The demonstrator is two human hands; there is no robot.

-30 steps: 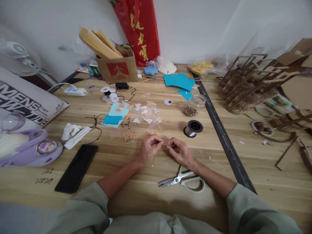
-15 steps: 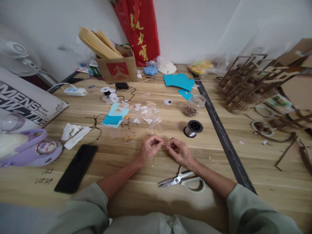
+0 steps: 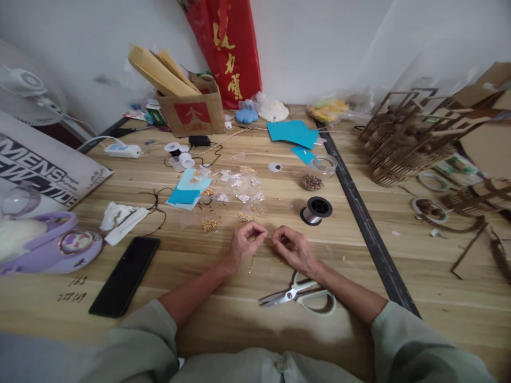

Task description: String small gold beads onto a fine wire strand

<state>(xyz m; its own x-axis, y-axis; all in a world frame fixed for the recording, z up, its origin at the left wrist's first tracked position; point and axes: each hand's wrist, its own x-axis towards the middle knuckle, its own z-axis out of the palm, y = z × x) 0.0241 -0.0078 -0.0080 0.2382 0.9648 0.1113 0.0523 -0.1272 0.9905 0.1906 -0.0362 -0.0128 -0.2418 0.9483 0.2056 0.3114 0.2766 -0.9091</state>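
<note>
Near the middle of the table, my left hand (image 3: 245,246) and my right hand (image 3: 294,249) are both closed in a pinch, their fingertips a short gap apart. Whatever lies between the fingers is too small to make out. A short gold chain (image 3: 252,263) lies just below my left hand, and another gold piece (image 3: 276,261) is beside my right hand. Scissors (image 3: 295,292) with pale handles rest under my right wrist. Small bags of gold beads (image 3: 211,225) and silver pieces (image 3: 242,197) lie beyond my left hand. A spool of clear thread (image 3: 316,211) stands beyond my right hand.
A black phone (image 3: 124,276) and a purple bottle (image 3: 72,244) are at the left. Blue sheets (image 3: 293,134), a jar of beads (image 3: 312,182) and a cardboard box (image 3: 195,114) sit farther back. Woven baskets (image 3: 399,143) stand at the right, past a black strip (image 3: 359,215).
</note>
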